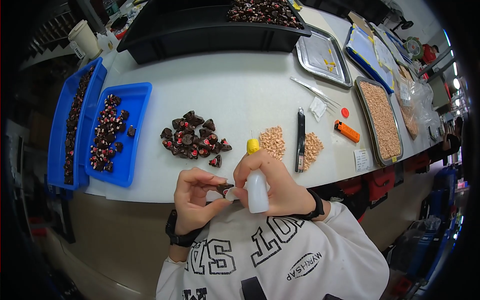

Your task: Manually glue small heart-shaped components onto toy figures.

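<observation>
My left hand (196, 199) pinches a small dark brown part (224, 188) with a red and white spot, just in front of the table's near edge. In my right hand (282, 187) is a white squeeze bottle (257, 196) with a yellow cap and a thin needle tip pointing away from me. The right thumb and fingertips come close beside the dark part; whether they touch it I cannot tell. Beyond my left hand lies a pile of similar dark parts (192, 137). Past the bottle are small beige pieces (271, 142) in a heap, next to a black stick-shaped tool (300, 140).
Two blue trays (131, 165) holding dark parts stand at left. A large black bin (210, 45) spans the back. At right are a metal tray (320, 65), tweezers (312, 90), a red cap (345, 113), an orange cutter (347, 131) and a tray of beige pieces (381, 120).
</observation>
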A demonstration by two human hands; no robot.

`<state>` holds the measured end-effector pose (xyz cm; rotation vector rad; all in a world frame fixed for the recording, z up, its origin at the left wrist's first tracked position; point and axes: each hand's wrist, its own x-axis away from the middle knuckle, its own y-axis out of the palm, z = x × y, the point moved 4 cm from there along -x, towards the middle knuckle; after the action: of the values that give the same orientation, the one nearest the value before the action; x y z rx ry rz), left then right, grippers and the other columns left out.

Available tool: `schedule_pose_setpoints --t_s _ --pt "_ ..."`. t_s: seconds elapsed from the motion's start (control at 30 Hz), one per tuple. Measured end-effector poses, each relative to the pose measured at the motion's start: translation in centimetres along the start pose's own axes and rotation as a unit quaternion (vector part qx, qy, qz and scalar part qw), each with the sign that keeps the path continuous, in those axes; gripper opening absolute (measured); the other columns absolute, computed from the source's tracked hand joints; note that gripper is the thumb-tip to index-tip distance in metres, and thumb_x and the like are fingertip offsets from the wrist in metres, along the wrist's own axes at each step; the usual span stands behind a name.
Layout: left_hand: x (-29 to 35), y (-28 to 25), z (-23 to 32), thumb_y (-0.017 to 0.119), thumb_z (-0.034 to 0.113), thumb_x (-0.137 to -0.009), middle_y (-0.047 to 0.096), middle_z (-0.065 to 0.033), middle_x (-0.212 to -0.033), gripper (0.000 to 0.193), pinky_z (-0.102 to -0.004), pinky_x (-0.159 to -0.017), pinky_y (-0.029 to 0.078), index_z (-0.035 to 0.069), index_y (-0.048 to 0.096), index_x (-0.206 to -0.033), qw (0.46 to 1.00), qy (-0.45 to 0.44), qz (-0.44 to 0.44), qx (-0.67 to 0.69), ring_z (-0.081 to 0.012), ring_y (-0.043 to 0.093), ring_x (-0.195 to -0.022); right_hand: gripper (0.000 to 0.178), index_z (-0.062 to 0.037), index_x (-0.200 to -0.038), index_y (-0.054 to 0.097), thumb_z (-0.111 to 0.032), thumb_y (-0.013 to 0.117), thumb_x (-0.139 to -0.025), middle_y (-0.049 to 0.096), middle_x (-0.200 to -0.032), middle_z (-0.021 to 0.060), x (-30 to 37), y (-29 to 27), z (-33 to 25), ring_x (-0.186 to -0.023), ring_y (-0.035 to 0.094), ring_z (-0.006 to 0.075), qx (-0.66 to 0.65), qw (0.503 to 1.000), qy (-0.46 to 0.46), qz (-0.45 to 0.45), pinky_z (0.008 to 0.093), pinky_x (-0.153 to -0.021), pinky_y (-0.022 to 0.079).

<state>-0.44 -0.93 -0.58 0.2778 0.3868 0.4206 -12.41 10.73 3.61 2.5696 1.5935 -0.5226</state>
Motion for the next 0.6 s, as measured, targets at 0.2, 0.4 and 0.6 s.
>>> schedule_pose_setpoints --t_s 0.2,0.4,0.6 --pt "0.3 -0.1 -0.2 0.077 -0.011 -0.066 0.058 -0.0123 -0.100 0.056 -0.0295 -0.082 0.053 0.001 0.044 -0.109 0.997 0.006 -0.039 -0.068 -0.0165 0.062 -0.091 0.038 -0.0070 -0.095 0.051 -0.009 0.074 -0.065 0.056 -0.090 0.0099 -0.4 0.0 -0.4 -0.083 0.056 0.0292 0.178 0.983 -0.049 0.007 0.0354 -0.072 0.044" --pt "0.0 -0.5 0.1 0.076 -0.012 -0.066 0.058 -0.0134 -0.099 0.053 -0.0301 -0.082 0.054 0.000 0.042 -0.106 1.000 -0.012 -0.017 0.017 -0.0176 0.062 -0.091 0.038 -0.0081 -0.097 0.040 0.008 0.067 -0.074 0.056 -0.083 0.0067 0.1 -0.8 -0.9 -0.072 0.054 0.0142 0.137 0.987 -0.073 0.048 0.0265 -0.067 0.043" --pt "-0.1 -0.2 0.0 0.075 -0.011 -0.067 0.056 -0.0133 -0.100 0.053 -0.0305 -0.083 0.053 0.001 0.042 -0.106 1.000 0.001 -0.007 0.008 -0.0177 0.062 -0.092 0.032 -0.0067 -0.095 0.051 -0.006 0.072 -0.070 0.056 -0.087 0.0076 0.0 -0.1 -0.2 -0.082 0.055 0.0257 0.056 0.998 -0.030 0.019 0.0327 -0.073 0.043"
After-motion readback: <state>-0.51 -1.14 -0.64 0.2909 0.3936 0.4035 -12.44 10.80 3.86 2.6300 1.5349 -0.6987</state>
